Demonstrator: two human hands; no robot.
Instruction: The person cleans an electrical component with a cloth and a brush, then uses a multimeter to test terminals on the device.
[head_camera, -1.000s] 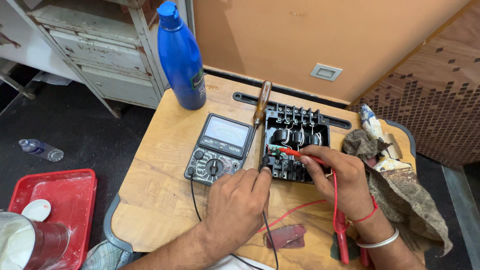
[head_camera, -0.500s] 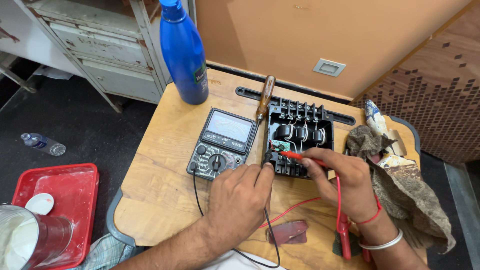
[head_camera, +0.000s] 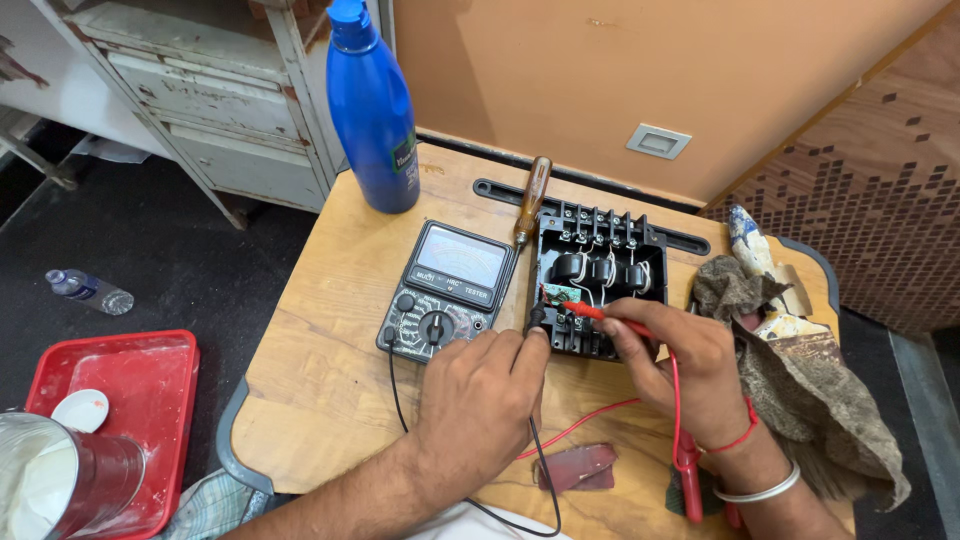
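In the head view, a black probe (head_camera: 537, 318) is pinched between the fingers of the left hand (head_camera: 478, 400) and a red probe (head_camera: 583, 311) between those of the right hand (head_camera: 680, 365), both tips being set on the open black electrical unit (head_camera: 597, 282) at the middle of the wooden table (head_camera: 330, 370). An analog multimeter (head_camera: 447, 290) is seen just left of the unit, a wooden-handled screwdriver (head_camera: 530, 200) between them, a blue bottle (head_camera: 372, 105) behind, and a dirty rag (head_camera: 800, 380) to the right.

Bare tabletop (head_camera: 330, 370) left of meter (head_camera: 448, 291); bottle (head_camera: 372, 110) behind.
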